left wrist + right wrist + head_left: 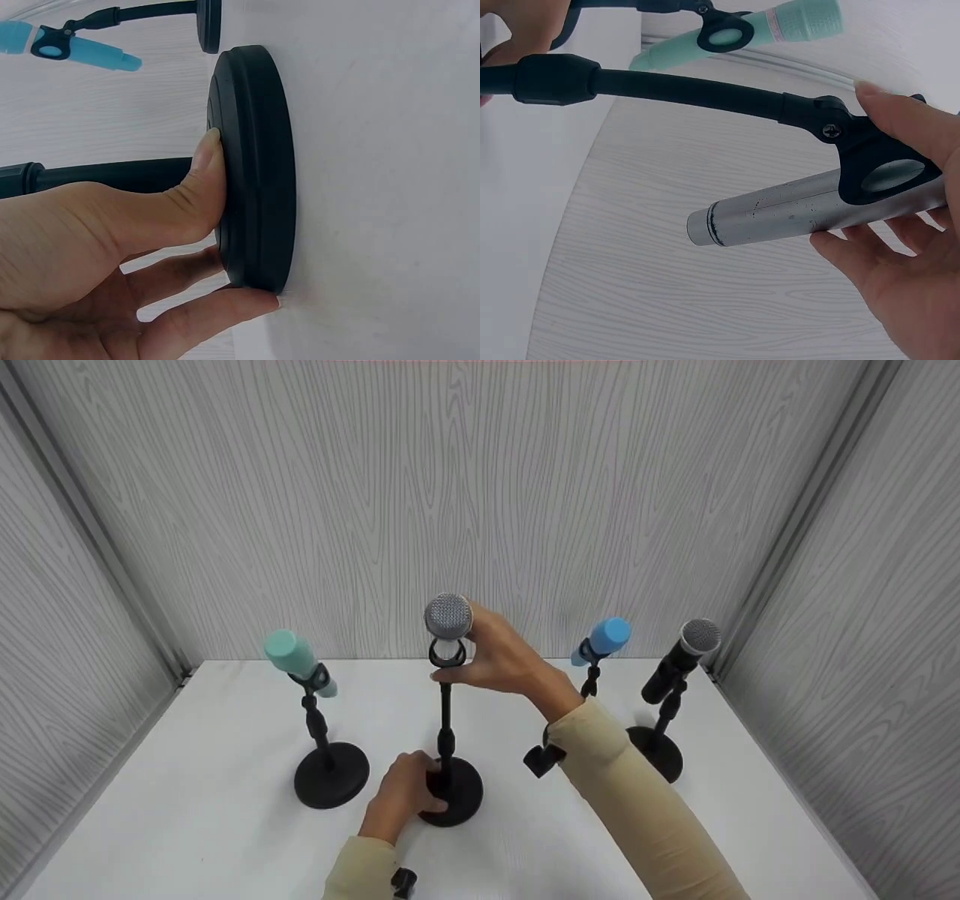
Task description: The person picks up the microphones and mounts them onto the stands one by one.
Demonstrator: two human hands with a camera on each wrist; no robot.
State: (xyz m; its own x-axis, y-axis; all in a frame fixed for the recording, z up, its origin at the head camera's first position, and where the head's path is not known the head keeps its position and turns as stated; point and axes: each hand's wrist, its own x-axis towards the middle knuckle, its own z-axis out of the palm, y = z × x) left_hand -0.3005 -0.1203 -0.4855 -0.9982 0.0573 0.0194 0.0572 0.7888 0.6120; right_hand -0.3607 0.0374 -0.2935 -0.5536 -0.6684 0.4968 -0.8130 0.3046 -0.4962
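In the middle of the head view a silver microphone (pixel 448 616) sits in the clip (pixel 855 157) of a black desk stand (pixel 446 705). My right hand (pixel 506 660) holds the microphone at the clip: the thumb lies against the clip and the fingers curl under the silver body (pixel 772 210), which slopes in the right wrist view. Below, my left hand (pixel 401 795) grips the stand's round base (pixel 259 172). Its thumb presses on top of the base and its other fingers are at the rim. The base stands on the white table.
On the left is a mint-green microphone (pixel 291 654) on a black stand. To the right stand a blue microphone (pixel 609 636) and a black one with a silver grille (pixel 700 637), each on its stand. Grey wood-grain panels (pixel 450 495) enclose the white table (pixel 225 840).
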